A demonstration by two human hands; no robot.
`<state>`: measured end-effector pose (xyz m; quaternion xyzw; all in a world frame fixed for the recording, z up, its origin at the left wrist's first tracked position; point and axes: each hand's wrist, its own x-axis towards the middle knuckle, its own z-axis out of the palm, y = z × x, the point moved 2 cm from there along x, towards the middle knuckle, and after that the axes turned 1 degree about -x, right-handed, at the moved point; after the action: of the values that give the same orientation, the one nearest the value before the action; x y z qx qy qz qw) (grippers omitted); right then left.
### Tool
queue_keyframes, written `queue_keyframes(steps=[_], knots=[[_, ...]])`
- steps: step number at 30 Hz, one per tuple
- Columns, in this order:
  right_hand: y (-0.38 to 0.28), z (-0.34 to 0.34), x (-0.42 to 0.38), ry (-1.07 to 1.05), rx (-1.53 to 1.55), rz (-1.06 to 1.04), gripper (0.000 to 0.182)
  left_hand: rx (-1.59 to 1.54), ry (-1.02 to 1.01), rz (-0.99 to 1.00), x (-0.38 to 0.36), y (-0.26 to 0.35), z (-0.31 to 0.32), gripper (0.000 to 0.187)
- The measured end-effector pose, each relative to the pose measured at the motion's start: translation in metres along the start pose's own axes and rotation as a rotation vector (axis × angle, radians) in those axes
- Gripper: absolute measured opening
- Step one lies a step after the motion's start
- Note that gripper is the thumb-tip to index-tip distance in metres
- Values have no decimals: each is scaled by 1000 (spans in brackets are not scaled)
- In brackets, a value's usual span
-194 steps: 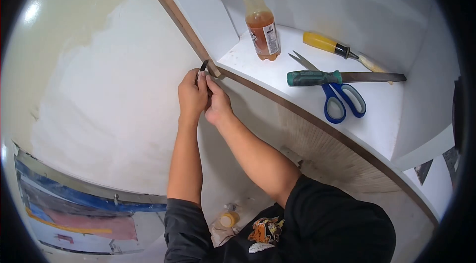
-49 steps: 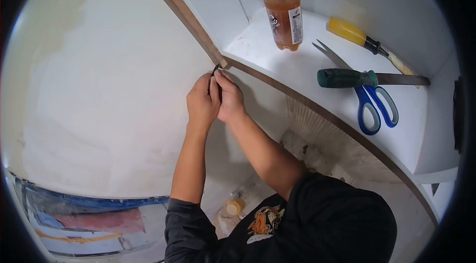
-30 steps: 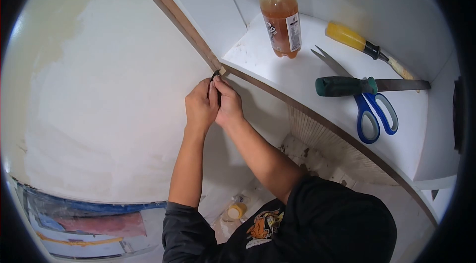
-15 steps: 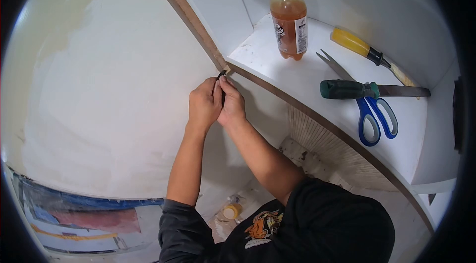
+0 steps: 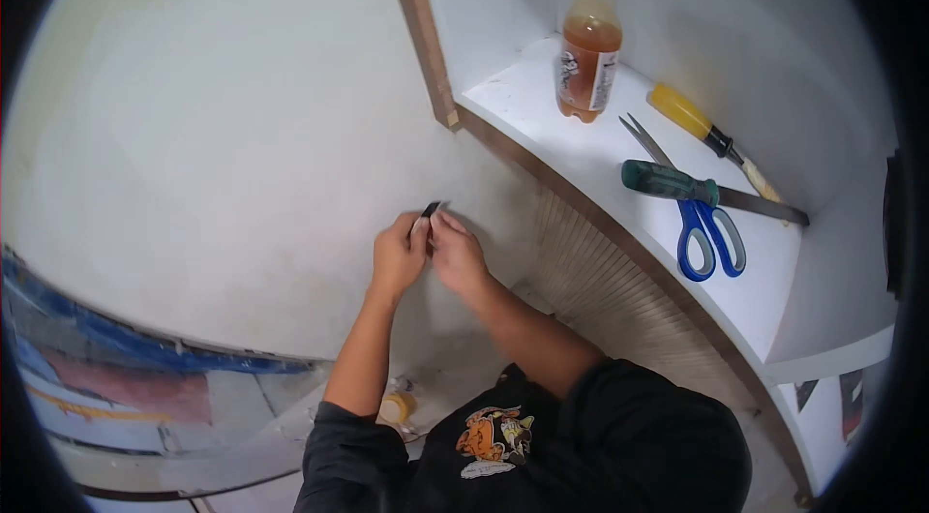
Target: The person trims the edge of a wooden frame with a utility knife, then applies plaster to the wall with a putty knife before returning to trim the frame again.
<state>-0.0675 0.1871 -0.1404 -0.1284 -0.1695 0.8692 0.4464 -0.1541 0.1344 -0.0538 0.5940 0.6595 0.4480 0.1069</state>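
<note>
My left hand [image 5: 398,256] is closed round a small black tool [image 5: 432,210], whose thin dark tip pokes out above the fingers. Pressed up against it from the other side is my right hand [image 5: 459,254], its fingers curled at the same tool and slightly blurred. Most of the tool is hidden inside the hands, so its exact kind cannot be made out. Both hands are in front of the pale wall panel [image 5: 242,155], below the corner where the brown wooden edge strip [image 5: 421,29] meets the curved shelf edge [image 5: 513,151].
On the white shelf [image 5: 600,169] stand a bottle of amber drink [image 5: 587,68], a yellow-handled tool [image 5: 689,114], blue-handled scissors [image 5: 699,247] and a green-handled file [image 5: 668,180] lying across them. A ribbed panel [image 5: 590,252] curves below. A yellow-lidded container [image 5: 395,407] is lower down.
Both hands have come down and away from the wooden corner, still together on the small black tool. The camera view has shifted, so the shelf and its items appear slightly moved.
</note>
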Motion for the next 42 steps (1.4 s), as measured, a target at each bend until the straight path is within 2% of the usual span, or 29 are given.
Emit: queue_keyframes(steps=[1,4,6,8,10,11,15,20,23,26,28,29,31,32,33,34,35,36,38,39,42], knots=[[-8,-6,-17,191,-230,40,32,-40,29,-96,-23,-14,1,22],[-45,-40,4,290,-739,-258,33,-113,101,-293,-107,-64,18,23],[-84,-9,19,205,-787,-493,35,-127,38,-444,-172,-88,39,22],[-111,32,33,107,-645,-464,37,-84,-91,-489,-230,-110,61,22],[-124,69,33,152,-519,-311,33,-210,-107,-610,-276,-119,80,22],[-126,79,33,176,-456,-232,31,-261,-95,-647,-290,-114,84,23],[-121,72,50,33,-405,-184,17,-415,11,-742,-335,-95,92,24],[-114,65,60,-60,-388,-174,14,-389,70,-782,-370,-92,83,21],[-115,57,53,-29,-491,-185,13,-375,89,-810,-383,-90,75,20],[-113,25,36,126,-910,-234,11,-422,115,-836,-393,-89,78,19],[-114,8,28,207,-1114,-390,13,-406,140,-833,-392,-90,81,20],[-115,2,29,230,-1221,-462,15,-373,81,-787,-386,-98,84,21],[-116,6,36,62,-1296,-590,12,-313,35,-757,-394,-113,89,22],[-118,16,32,92,-1390,-634,14,-366,57,-784,-398,-115,95,23],[-116,44,16,92,-1414,-631,12,-421,95,-812,-388,-112,95,25],[-109,28,40,66,-1289,-640,15,-344,5,-849,-379,-103,87,26],[-104,63,17,-21,-1206,-521,21,-278,-90,-891,-373,-95,80,27],[-98,67,26,-132,-1305,-574,23,-324,-32,-861,-375,-100,86,27],[-76,96,5,-269,-1204,-526,17,-335,69,-802,-382,-109,98,28],[-67,104,2,-353,-1208,-512,19,-303,106,-778,-384,-109,100,29],[-35,122,-12,-468,-1298,-478,21,-264,103,-854,-391,-96,81,31]])
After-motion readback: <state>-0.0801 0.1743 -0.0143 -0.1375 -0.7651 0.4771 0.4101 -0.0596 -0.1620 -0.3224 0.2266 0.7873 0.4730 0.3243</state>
